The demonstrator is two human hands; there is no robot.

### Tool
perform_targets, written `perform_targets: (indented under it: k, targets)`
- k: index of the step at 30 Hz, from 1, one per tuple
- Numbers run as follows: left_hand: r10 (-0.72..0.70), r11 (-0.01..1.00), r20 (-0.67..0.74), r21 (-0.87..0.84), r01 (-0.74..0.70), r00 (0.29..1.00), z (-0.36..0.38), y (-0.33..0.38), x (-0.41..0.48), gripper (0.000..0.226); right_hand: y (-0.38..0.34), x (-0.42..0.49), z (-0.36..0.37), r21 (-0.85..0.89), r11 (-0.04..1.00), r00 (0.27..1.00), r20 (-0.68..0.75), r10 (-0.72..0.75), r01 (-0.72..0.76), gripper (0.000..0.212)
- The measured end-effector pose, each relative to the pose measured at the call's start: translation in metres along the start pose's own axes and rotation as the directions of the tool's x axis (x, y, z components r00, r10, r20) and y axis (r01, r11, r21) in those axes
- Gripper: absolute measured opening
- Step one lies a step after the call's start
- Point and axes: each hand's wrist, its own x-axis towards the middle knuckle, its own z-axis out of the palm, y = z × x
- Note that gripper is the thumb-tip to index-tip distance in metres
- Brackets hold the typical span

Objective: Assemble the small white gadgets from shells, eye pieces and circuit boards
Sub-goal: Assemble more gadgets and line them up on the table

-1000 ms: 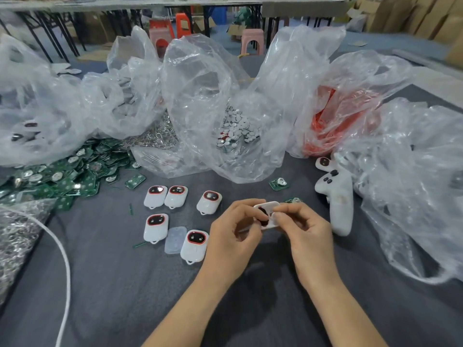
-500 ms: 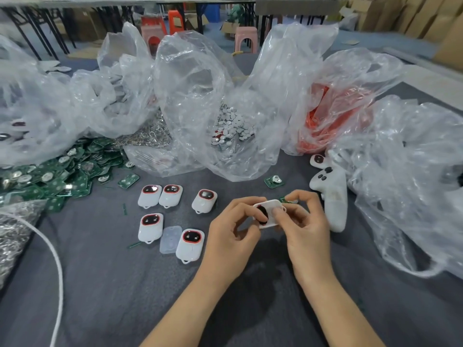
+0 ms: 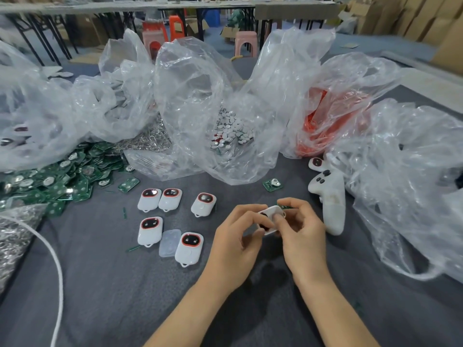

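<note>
A small white shell [image 3: 269, 214] with a dark eye opening is held above the grey table between both hands. My left hand [image 3: 240, 240] pinches its left side and my right hand [image 3: 302, 231] grips its right side, with a finger pressing on its face. A green circuit board edge [image 3: 284, 206] peeks out behind my right fingers. Several finished white gadgets with red-rimmed eyes [image 3: 149, 231] lie to the left, beside a translucent cover [image 3: 169, 242]. One loose green board [image 3: 273, 184] lies farther back.
A heap of green circuit boards [image 3: 50, 179] fills the left. Clear plastic bags hold white round pieces [image 3: 231, 132] and red parts [image 3: 323, 131]. A white game controller [image 3: 329, 199] lies to the right. A white cord [image 3: 53, 256] curves at the left.
My right fingers have shifted over the shell's face and now press on it. The shell has turned slightly in my hands.
</note>
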Motion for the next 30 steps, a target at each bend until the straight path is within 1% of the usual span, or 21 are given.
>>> perform_targets:
  k: [2, 4, 7, 9, 11, 12, 14, 15, 16, 17, 18, 19, 20, 21, 23, 25, 26, 28, 29, 30]
  targets:
    - [0.021, 0.999, 0.006, 0.036, -0.021, 1.000, -0.001, 0.001, -0.001, 0.031, 0.001, 0.001, 0.001, -0.073, 0.997, 1.000, 0.012, -0.010, 0.011, 0.024]
    - [0.021, 0.992, 0.028, 0.123, -0.024, 0.999, -0.004, 0.000, -0.003, 0.032, 0.000, 0.002, 0.002, -0.162, 0.986, 0.998, 0.046, -0.033, 0.040, 0.019]
    - [-0.022, 0.947, 0.045, 0.320, 0.006, 0.999, -0.007, -0.001, -0.007, 0.035, -0.001, -0.001, 0.007, -0.357, 0.920, 0.983, 0.133, -0.124, 0.164, 0.013]
    - [-0.031, 0.915, 0.039, 0.403, 0.012, 0.999, -0.010, 0.001, -0.012, 0.030, 0.000, -0.002, 0.009, -0.442, 0.871, 0.972, 0.177, -0.152, 0.216, 0.016]
    - [0.020, 0.891, -0.013, 0.454, -0.012, 1.000, -0.021, 0.006, -0.022, 0.024, 0.001, -0.002, 0.009, -0.510, 0.823, 0.966, 0.184, -0.180, 0.250, 0.017]
    - [0.050, 0.878, -0.073, 0.479, -0.009, 0.996, -0.033, 0.007, -0.026, 0.020, 0.002, -0.001, 0.008, -0.534, 0.804, 0.965, 0.182, -0.191, 0.260, 0.016]
    - [0.063, 0.820, -0.195, 0.570, 0.061, 0.979, -0.068, 0.004, -0.036, 0.022, 0.003, 0.003, 0.005, -0.552, 0.792, 0.964, 0.195, -0.181, 0.260, 0.012]
    - [0.025, 0.760, -0.211, 0.639, 0.118, 0.977, -0.087, 0.001, -0.039, 0.025, 0.004, 0.005, 0.005, -0.556, 0.791, 0.964, 0.212, -0.162, 0.255, 0.012]
    - [-0.050, 0.676, -0.167, 0.720, 0.156, 0.985, -0.106, -0.001, -0.042, 0.030, 0.005, 0.006, 0.005, -0.555, 0.794, 0.963, 0.229, -0.140, 0.247, 0.013]
    - [-0.162, 0.591, -0.072, 0.791, 0.155, 0.984, -0.122, -0.005, -0.043, 0.036, 0.005, 0.007, 0.004, -0.547, 0.803, 0.963, 0.240, -0.122, 0.238, 0.015]
    - [-0.281, 0.535, 0.029, 0.834, 0.131, 0.959, -0.132, -0.008, -0.043, 0.045, 0.004, 0.008, 0.004, -0.540, 0.810, 0.963, 0.245, -0.110, 0.230, 0.016]
    - [-0.370, 0.503, 0.110, 0.859, 0.099, 0.923, -0.139, -0.011, -0.043, 0.052, 0.004, 0.008, 0.005, -0.539, 0.811, 0.963, 0.247, -0.105, 0.227, 0.017]
    - [-0.401, 0.482, 0.160, 0.874, 0.059, 0.902, -0.143, -0.014, -0.042, 0.056, 0.003, 0.007, 0.005, -0.546, 0.806, 0.963, 0.247, -0.107, 0.229, 0.017]
    - [-0.388, 0.472, 0.185, 0.881, 0.022, 0.903, -0.144, -0.017, -0.039, 0.057, 0.003, 0.006, 0.006, -0.553, 0.798, 0.962, 0.248, -0.114, 0.237, 0.017]
    - [-0.347, 0.508, 0.202, 0.861, 0.003, 0.916, -0.142, -0.017, -0.032, 0.056, 0.001, 0.003, 0.007, -0.566, 0.782, 0.958, 0.253, -0.137, 0.261, 0.015]
    - [-0.300, 0.555, 0.201, 0.832, -0.001, 0.933, -0.139, -0.017, -0.027, 0.046, 0.000, 0.001, 0.008, -0.575, 0.766, 0.951, 0.267, -0.155, 0.286, 0.013]
    - [-0.275, 0.553, 0.191, 0.833, -0.007, 0.942, -0.139, -0.016, -0.025, 0.037, 0.000, 0.000, 0.009, -0.582, 0.757, 0.948, 0.275, -0.160, 0.297, 0.011]
    - [-0.230, 0.544, 0.107, 0.838, 0.037, 0.967, -0.143, -0.014, -0.022, 0.017, 0.002, -0.001, 0.010, -0.581, 0.753, 0.945, 0.276, -0.174, 0.308, 0.011]
    - [-0.161, 0.545, 0.065, 0.838, 0.034, 0.985, -0.145, -0.012, -0.020, 0.013, 0.002, -0.001, 0.011, -0.567, 0.762, 0.945, 0.268, -0.187, 0.312, 0.013]
    - [-0.077, 0.542, 0.016, 0.840, 0.028, 0.997, -0.145, -0.008, -0.016, 0.021, 0.002, -0.002, 0.011, -0.533, 0.784, 0.943, 0.261, -0.205, 0.318, 0.019]
